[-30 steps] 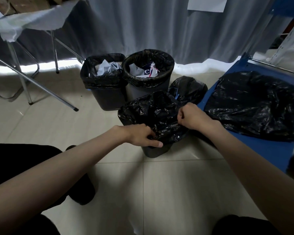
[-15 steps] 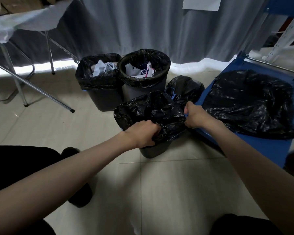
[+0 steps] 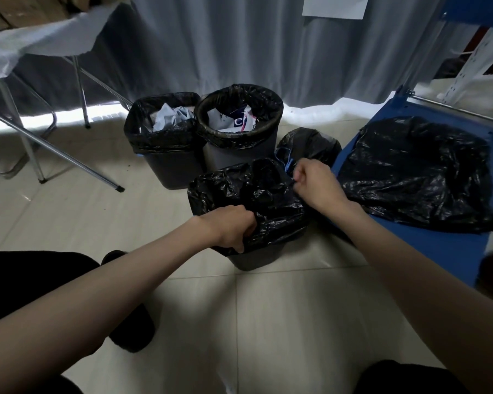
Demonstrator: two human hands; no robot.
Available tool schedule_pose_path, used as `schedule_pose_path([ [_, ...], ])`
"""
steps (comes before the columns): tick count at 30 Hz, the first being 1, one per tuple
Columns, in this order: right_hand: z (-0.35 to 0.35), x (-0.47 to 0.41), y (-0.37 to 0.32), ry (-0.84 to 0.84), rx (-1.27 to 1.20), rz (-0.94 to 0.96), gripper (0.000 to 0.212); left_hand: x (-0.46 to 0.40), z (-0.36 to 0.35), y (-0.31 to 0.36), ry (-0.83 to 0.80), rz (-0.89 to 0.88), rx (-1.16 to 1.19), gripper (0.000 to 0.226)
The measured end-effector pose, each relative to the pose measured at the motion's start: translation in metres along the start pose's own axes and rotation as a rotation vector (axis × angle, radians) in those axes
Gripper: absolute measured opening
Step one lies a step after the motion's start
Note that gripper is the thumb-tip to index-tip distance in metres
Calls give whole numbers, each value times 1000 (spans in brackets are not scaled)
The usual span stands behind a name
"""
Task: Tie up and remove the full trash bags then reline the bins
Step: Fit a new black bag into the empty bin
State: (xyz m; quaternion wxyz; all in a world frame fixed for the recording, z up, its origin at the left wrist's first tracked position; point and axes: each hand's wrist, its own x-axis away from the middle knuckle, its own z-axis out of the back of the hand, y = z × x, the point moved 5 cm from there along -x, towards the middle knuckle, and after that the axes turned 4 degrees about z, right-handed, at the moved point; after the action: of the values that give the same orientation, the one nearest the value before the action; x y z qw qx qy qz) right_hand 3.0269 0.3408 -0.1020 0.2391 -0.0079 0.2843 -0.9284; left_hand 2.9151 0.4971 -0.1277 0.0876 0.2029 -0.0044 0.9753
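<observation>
A small dark bin (image 3: 254,258) stands on the floor in front of me, with a black liner bag (image 3: 256,189) draped over its rim. My left hand (image 3: 234,227) grips the liner's near edge. My right hand (image 3: 315,184) pinches the liner's far right edge, close to a blue drawstring (image 3: 286,163). Behind stand a square bin (image 3: 165,143) and a round bin (image 3: 239,129), both lined in black and full of crumpled paper. A tied black bag (image 3: 310,145) sits on the floor to the right of them.
A blue platform (image 3: 444,245) on the right carries a heap of flat black bags (image 3: 416,172). Folding-table legs (image 3: 60,155) stand at the left. A grey curtain (image 3: 239,44) closes the back. My dark-clothed knees frame the tiled floor (image 3: 268,322).
My left hand has curled round the liner's near edge. My right hand has shifted slightly up along the far right edge. The view moved a little closer.
</observation>
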Motion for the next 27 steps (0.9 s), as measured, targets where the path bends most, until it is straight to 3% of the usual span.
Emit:
schedule_pose_path([
  [2, -9, -3, -34, -66, -38, 239, 18, 0, 1, 1, 3, -3, -9, 36],
  [4, -38, 1, -61, -316, 97, 396, 23, 0, 2, 2, 16, -6, -17, 31],
  [7, -74, 10, -60, -690, 526, 336, 45, -1, 2, 0, 13, 3, -18, 31],
  [9, -79, 13, -47, -843, 707, 228, 53, -2, 2, -3, 13, 4, -23, 34],
  [13, -77, 7, -44, -827, 680, 181, 54, -4, -1, -6, -54, 9, 34, 38],
  [15, -74, 3, -49, -739, 567, 209, 45, -5, 3, -11, -132, -1, 247, 37],
  [17, -72, 5, -50, -715, 422, 207, 40, -10, 15, -23, -81, 0, 483, 38],
  [18, -73, 8, -50, -734, 362, 191, 40, -14, 23, -31, 3, 0, 462, 36],
  [20, -77, 15, -46, -793, 334, 142, 49, -26, 30, -44, 122, -16, 193, 24],
  [23, -84, 27, -36, -885, 399, 40, 71, -41, 7, -47, -90, -24, -176, 53],
  [27, -91, 34, -28, -941, 407, 11, 79, -51, -19, -57, -302, 162, -510, 85],
])
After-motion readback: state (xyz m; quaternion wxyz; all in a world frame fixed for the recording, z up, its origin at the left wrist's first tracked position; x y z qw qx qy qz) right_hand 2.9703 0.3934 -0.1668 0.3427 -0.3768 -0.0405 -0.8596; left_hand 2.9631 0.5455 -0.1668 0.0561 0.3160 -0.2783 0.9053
